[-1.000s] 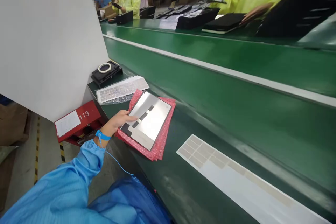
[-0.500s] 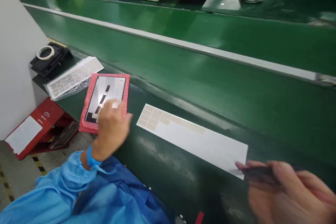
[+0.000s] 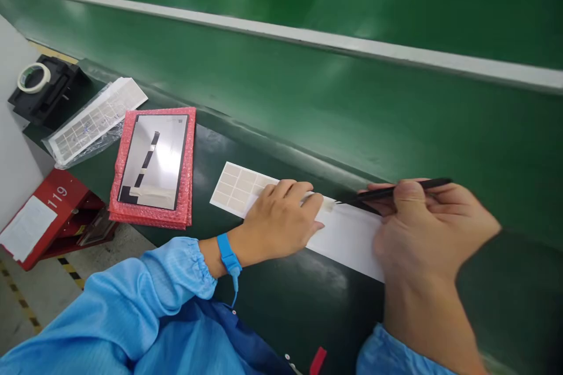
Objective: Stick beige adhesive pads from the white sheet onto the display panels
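Note:
A white sheet of beige rectangular stickers [image 3: 347, 240] lies on the dark green bench. My left hand [image 3: 284, 214] rests palm down across its middle, fingers apart and slightly bent, with a blue wrist strap at the wrist. Black tweezers [image 3: 378, 193] are gripped in my right hand [image 3: 422, 222], and their pointed tip meets the upper edge of the sheet by a beige sticker, just right of my left fingers. To the left, a display panel [image 3: 153, 158] with black and beige tape strips lies face up on pink bubble wrap [image 3: 189, 187].
Another sticker sheet [image 3: 97, 120] in clear plastic lies at the bench's left end. Beyond it, a tape roll [image 3: 34, 78] sits on a black fixture [image 3: 55, 91]. A red box [image 3: 48, 205] marked 119 stands below. A green conveyor belt [image 3: 264, 64] runs behind the bench.
My left hand has moved right, from above the display panel onto the sticker sheet. My right hand has brought the tweezers in to the sheet. The view has tilted down.

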A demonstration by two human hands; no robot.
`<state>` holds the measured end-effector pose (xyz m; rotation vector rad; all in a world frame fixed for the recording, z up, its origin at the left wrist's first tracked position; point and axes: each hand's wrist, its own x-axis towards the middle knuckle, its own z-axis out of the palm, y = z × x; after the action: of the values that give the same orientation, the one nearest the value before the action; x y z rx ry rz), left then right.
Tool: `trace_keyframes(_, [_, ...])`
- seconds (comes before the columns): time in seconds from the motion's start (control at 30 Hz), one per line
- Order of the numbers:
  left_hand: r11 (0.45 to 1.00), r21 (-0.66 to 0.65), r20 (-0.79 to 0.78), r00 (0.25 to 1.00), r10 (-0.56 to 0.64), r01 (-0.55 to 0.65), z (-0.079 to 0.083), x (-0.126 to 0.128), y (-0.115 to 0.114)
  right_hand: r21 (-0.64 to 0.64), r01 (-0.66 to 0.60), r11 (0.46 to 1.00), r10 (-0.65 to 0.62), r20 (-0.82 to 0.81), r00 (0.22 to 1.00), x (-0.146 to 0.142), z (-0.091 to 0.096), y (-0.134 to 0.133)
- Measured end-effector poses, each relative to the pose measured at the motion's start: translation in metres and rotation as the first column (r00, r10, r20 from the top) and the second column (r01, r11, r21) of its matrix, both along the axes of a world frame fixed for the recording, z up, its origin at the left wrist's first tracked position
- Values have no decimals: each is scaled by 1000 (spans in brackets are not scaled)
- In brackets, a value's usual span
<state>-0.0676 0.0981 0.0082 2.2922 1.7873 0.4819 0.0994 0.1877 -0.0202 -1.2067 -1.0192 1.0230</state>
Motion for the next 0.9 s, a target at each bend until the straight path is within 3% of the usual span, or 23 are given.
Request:
trace_keyframes(0.37, [1000,-22,-27,1000,-5,5,6,2,2,73,45,996,-55,143,988,-7,9,-3])
trace_keyframes(0.9, [1000,-21,-19,1000,14,-15,5,4,2,21,52,998,-54,83,995,-8,13,0])
